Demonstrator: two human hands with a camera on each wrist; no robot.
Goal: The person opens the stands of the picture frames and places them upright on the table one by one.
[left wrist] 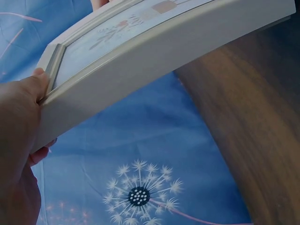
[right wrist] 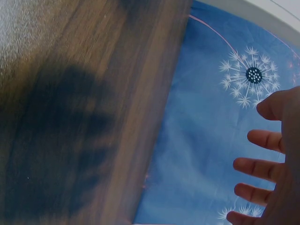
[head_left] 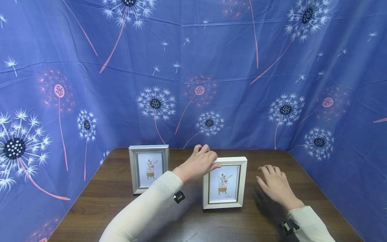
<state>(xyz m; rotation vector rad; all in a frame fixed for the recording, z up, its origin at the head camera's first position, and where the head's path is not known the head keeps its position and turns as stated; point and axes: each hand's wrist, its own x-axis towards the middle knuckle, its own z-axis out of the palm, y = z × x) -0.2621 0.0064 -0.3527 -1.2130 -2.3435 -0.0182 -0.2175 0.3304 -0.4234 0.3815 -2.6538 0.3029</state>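
- Fingers [head_left: 208,155] of the left hand [head_left: 198,164] curl over the top left corner of the white frame [head_left: 225,183], thumb on its front edge, gripping it.
- White frame stands upright near the middle of the table [head_left: 193,222], print facing the person.
- Right hand [head_left: 276,186] hovers just right of the white frame, fingers spread and nearly straight, holding nothing; its shadow falls on the wood below.
- Silver frame [head_left: 149,168] stands upright to the left, apart from the white one, behind the left forearm.
- Blue dandelion cloth [head_left: 193,74] walls in the table on three sides.
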